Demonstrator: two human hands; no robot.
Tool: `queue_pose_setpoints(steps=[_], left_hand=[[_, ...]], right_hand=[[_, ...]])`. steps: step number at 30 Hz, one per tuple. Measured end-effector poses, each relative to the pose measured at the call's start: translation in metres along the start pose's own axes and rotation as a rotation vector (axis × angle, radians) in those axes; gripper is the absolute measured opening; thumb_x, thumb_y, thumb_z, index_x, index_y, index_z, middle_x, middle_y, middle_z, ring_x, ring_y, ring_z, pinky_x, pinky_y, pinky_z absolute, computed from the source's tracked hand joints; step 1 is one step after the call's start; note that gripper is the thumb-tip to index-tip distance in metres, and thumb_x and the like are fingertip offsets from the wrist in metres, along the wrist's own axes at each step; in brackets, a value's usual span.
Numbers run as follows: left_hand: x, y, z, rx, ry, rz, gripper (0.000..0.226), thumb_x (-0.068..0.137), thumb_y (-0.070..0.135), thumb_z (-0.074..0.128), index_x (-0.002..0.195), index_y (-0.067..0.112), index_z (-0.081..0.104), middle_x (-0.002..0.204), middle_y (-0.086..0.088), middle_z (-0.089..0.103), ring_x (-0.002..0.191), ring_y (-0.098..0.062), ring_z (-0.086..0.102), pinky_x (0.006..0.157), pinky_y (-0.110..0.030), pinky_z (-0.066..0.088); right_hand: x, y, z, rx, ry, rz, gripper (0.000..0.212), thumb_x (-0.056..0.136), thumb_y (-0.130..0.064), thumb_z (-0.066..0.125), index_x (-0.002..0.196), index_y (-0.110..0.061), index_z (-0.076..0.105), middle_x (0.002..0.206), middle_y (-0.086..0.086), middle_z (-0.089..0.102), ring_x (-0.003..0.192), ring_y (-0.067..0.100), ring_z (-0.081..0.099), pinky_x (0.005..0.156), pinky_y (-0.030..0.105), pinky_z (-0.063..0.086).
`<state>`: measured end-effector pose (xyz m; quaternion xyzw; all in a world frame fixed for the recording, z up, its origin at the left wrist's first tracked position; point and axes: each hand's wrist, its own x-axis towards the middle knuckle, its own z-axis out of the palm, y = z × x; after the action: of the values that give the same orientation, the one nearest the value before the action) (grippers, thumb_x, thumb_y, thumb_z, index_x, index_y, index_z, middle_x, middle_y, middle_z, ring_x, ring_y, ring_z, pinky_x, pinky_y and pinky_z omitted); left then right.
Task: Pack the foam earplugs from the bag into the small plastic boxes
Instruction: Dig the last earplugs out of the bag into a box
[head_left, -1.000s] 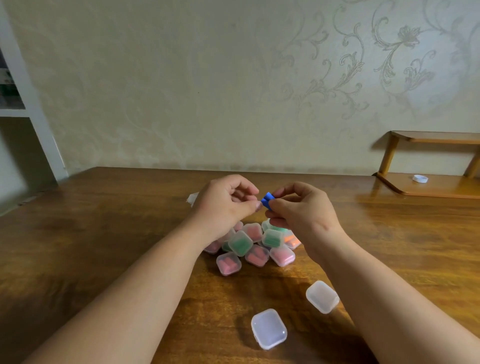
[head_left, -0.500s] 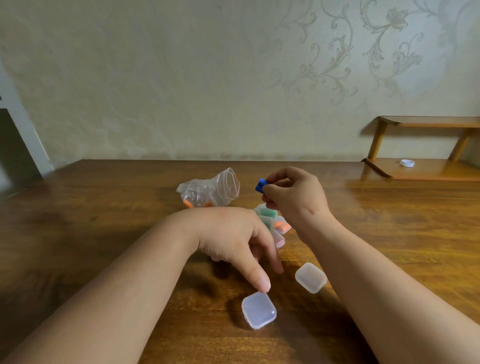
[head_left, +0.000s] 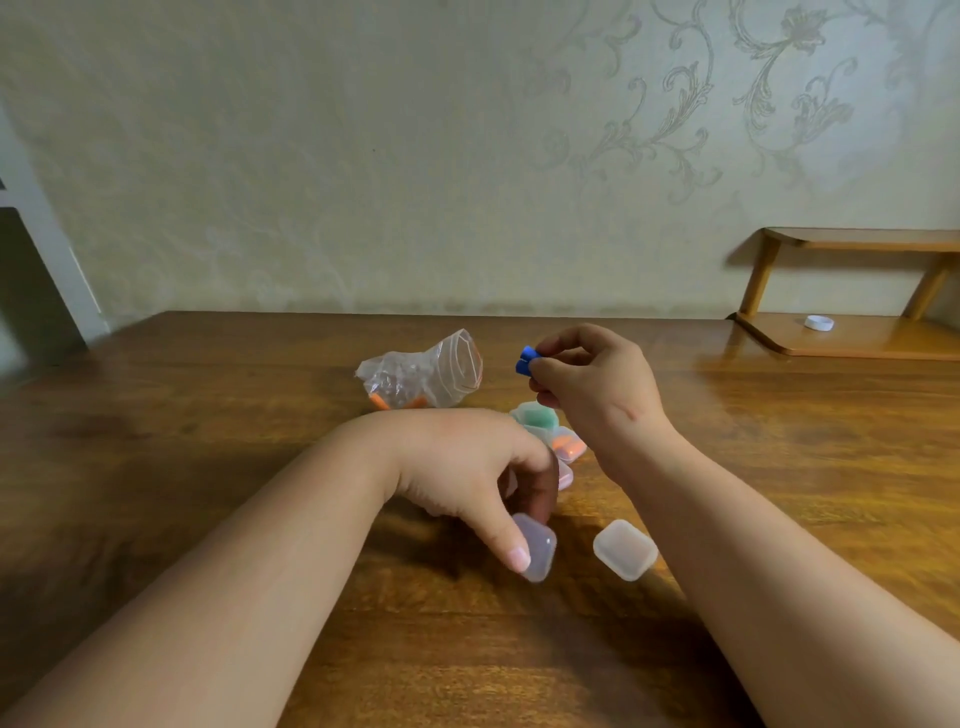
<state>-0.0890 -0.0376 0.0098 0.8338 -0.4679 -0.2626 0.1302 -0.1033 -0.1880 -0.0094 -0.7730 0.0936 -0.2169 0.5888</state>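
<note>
Left grip (head_left: 462, 473) pinches a small clear plastic box (head_left: 540, 548) by one slick edge and may drop it; right grip (head_left: 592, 384) clasps blue foam earplugs (head_left: 527, 360).

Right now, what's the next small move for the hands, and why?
Probably bring the clear box up to the right hand. The left hand pinches that box, which looks empty and closed; the right hand pinches blue earplugs, with no open box in view to receive them.
</note>
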Motion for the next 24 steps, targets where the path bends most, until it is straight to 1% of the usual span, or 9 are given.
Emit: queue_pose_setpoints(steps=[2, 4, 6, 8, 11, 14, 18, 22, 24], left_hand=[[-0.003, -0.007, -0.002, -0.136, 0.091, 0.014, 0.023, 0.079, 0.023, 0.083, 0.092, 0.028, 0.065, 0.07, 0.035, 0.058, 0.067, 0.012, 0.057, 0.056, -0.012, 0.045], [-0.007, -0.013, -0.005, -0.2, 0.21, 0.061, 0.027, 0.078, 0.019, 0.083, 0.093, 0.031, 0.065, 0.08, 0.035, 0.061, 0.078, 0.011, 0.061, 0.062, -0.008, 0.047], [-0.008, -0.019, -0.006, -0.26, 0.385, 0.125, 0.032, 0.076, 0.016, 0.085, 0.091, 0.038, 0.067, 0.089, 0.029, 0.065, 0.086, 0.004, 0.064, 0.071, -0.013, 0.05], [-0.006, -0.025, -0.005, -0.402, 0.59, 0.205, 0.036, 0.073, 0.01, 0.087, 0.085, 0.04, 0.071, 0.087, 0.022, 0.069, 0.083, -0.003, 0.066, 0.074, -0.022, 0.054], [-0.001, -0.029, -0.003, -0.604, 0.807, 0.315, 0.034, 0.063, 0.013, 0.087, 0.081, 0.04, 0.075, 0.085, 0.015, 0.072, 0.082, -0.009, 0.067, 0.076, -0.031, 0.057], [0.003, -0.034, -0.003, -0.707, 0.914, 0.33, 0.028, 0.06, 0.023, 0.082, 0.082, 0.041, 0.077, 0.087, 0.014, 0.074, 0.086, -0.008, 0.067, 0.077, -0.029, 0.055], [0.006, -0.038, -0.002, -0.702, 0.983, 0.271, 0.025, 0.066, 0.025, 0.079, 0.084, 0.043, 0.078, 0.094, 0.011, 0.075, 0.095, -0.017, 0.067, 0.083, -0.038, 0.056], [0.008, -0.042, -0.002, -0.703, 1.067, 0.202, 0.031, 0.065, 0.021, 0.082, 0.084, 0.044, 0.076, 0.094, 0.006, 0.075, 0.097, -0.02, 0.07, 0.086, -0.048, 0.059], [0.007, -0.044, -0.002, -0.687, 1.065, 0.18, 0.04, 0.069, 0.01, 0.085, 0.087, 0.044, 0.074, 0.097, 0.004, 0.074, 0.099, -0.018, 0.07, 0.088, -0.047, 0.06]], right_hand=[[0.0, 0.0, 0.0, -0.013, 0.002, -0.007, 0.011, 0.085, -0.004, 0.064, 0.083, -0.015, 0.065, 0.078, 0.006, 0.072, 0.066, 0.02, 0.068, 0.073, 0.044, 0.06], [0.001, 0.0, -0.001, 0.009, 0.007, -0.007, 0.012, 0.088, -0.003, 0.062, 0.087, -0.014, 0.064, 0.079, 0.006, 0.071, 0.067, 0.021, 0.071, 0.069, 0.043, 0.061], [0.001, -0.001, -0.002, 0.078, -0.002, 0.007, 0.013, 0.089, 0.0, 0.061, 0.087, -0.011, 0.066, 0.075, 0.006, 0.071, 0.064, 0.019, 0.072, 0.063, 0.037, 0.061], [0.0, -0.002, -0.003, 0.096, -0.029, 0.012, 0.013, 0.086, 0.001, 0.064, 0.083, -0.01, 0.07, 0.067, 0.003, 0.071, 0.058, 0.012, 0.07, 0.057, 0.027, 0.057], [-0.001, -0.002, -0.003, 0.125, -0.091, 0.043, 0.011, 0.083, -0.002, 0.069, 0.079, -0.01, 0.074, 0.071, 0.006, 0.074, 0.066, 0.017, 0.071, 0.063, 0.027, 0.059], [0.0, -0.003, -0.003, 0.176, -0.103, 0.092, 0.013, 0.089, -0.006, 0.061, 0.089, -0.008, 0.074, 0.074, 0.01, 0.075, 0.072, 0.022, 0.072, 0.069, 0.031, 0.061], [-0.001, -0.007, -0.003, 0.276, -0.127, 0.154, 0.023, 0.092, -0.011, 0.05, 0.092, -0.005, 0.072, 0.078, 0.016, 0.074, 0.072, 0.026, 0.07, 0.072, 0.035, 0.06], [-0.004, -0.006, -0.002, 0.263, -0.215, 0.158, 0.035, 0.095, -0.034, 0.057, 0.091, -0.003, 0.072, 0.079, 0.014, 0.075, 0.068, 0.023, 0.069, 0.068, 0.033, 0.058], [-0.005, -0.005, -0.001, 0.233, -0.252, 0.15, 0.035, 0.09, -0.039, 0.065, 0.092, -0.005, 0.073, 0.079, 0.013, 0.074, 0.068, 0.02, 0.069, 0.068, 0.031, 0.057]])
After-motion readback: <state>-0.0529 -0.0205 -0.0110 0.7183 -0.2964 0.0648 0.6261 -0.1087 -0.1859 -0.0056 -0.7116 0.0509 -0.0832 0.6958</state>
